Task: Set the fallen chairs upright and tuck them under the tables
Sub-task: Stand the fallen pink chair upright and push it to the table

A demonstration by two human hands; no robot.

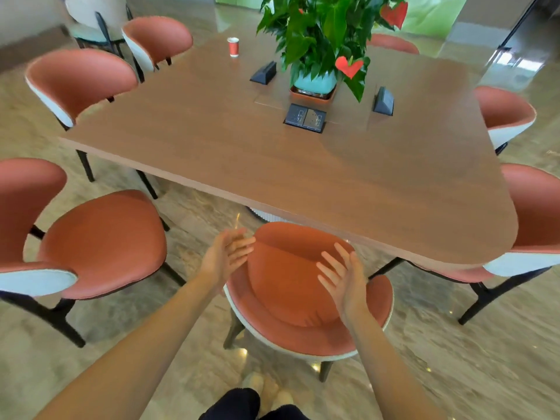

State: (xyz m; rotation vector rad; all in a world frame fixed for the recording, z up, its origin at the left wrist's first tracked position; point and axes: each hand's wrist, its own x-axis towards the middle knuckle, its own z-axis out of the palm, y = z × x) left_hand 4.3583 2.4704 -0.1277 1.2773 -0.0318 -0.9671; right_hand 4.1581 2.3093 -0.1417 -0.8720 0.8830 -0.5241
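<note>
A terracotta chair (291, 298) with a white outer shell stands upright right below me, its seat partly under the near edge of the brown wooden table (242, 153). My left hand (225, 257) hovers open by the left side of the chair's backrest, fingers straight. My right hand (341, 275) is open above the right side of the backrest, palm turned inward. Neither hand holds anything. A second chair (100, 241) stands upright at the left, pulled out from the table and turned sideways.
More terracotta chairs ring the table at the left (78, 77), far left (157, 37) and right (533, 213). On the table are a potted plant (321, 40), a red paper cup (233, 47) and black socket boxes (305, 118). The floor is polished stone.
</note>
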